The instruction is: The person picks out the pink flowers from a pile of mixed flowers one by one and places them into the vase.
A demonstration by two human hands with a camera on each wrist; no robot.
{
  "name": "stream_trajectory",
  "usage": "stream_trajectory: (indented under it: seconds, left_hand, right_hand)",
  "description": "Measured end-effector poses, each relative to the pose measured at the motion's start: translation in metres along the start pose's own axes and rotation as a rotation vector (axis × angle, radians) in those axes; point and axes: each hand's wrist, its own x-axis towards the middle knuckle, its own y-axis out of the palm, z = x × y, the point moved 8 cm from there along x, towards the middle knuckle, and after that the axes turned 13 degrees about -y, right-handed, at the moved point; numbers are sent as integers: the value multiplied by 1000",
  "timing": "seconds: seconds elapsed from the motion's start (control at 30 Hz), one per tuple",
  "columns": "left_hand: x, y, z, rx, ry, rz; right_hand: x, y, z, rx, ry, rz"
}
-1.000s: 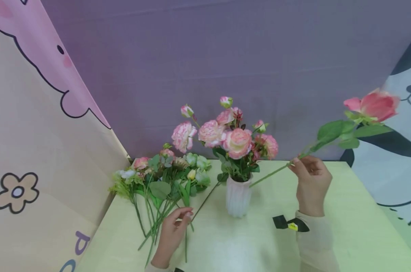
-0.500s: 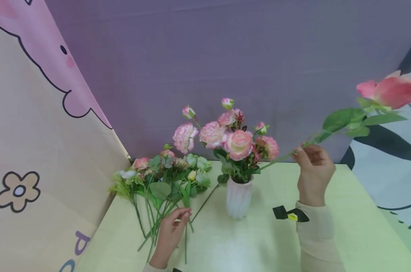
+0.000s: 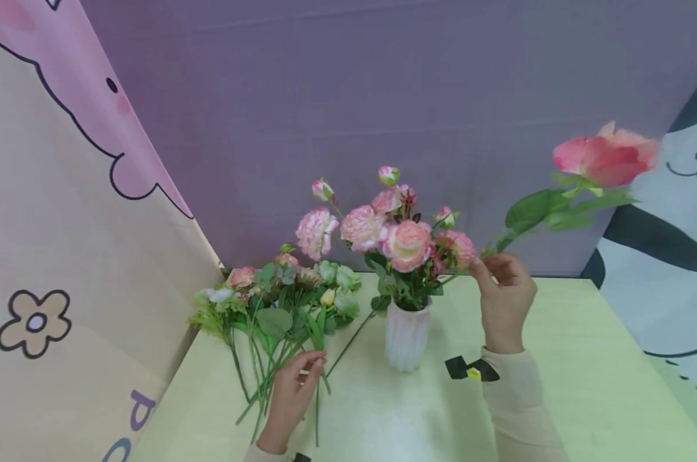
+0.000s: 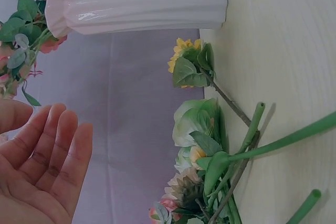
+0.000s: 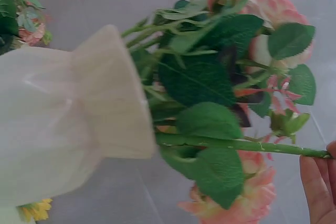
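Observation:
My right hand (image 3: 506,301) pinches the green stem (image 5: 262,147) of a large pink rose (image 3: 604,157), whose bloom leans up and to the right. In the right wrist view that stem runs into the mouth of the white ribbed vase (image 3: 407,340), among leaves. Pink and cream flowers (image 3: 407,246) with small buds fill the vase, which stands upright on the table. To the vase's left, my left hand (image 3: 295,391) hovers by the loose stems. Its fingers are relaxed with nothing in them, as the left wrist view shows (image 4: 44,166).
Loose artificial flowers (image 3: 276,321), white, green and pink, lie on the pale table (image 3: 585,385) at left, stems toward me. A sunflower (image 4: 189,64) lies behind the vase in the left wrist view. A purple backdrop (image 3: 383,96) closes the rear; printed cloths hang at both sides.
My right hand first shifts slightly right and up with the rose, then moves left toward the vase; the stem's lower end goes from beside the rim to in among the bouquet. The left hand stays.

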Motion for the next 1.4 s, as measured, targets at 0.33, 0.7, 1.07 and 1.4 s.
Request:
stream_trajectory:
  seconds: [0.33, 0.7, 1.07, 1.4]
  left_hand:
    - [1, -2, -2, 14, 44, -30]
    - [0, -5, -1, -6, 2, -16]
    - [3, -3, -4, -17, -22, 4]
    - [0, -5, 6, -80, -105, 21]
  right_hand:
    - [-14, 15, -16, -5, 34, 91]
    - [-33, 19, -42, -42, 212, 145]
    - [-40, 21, -56, -2, 251, 132]
    - [-49, 22, -70, -43, 308, 141]
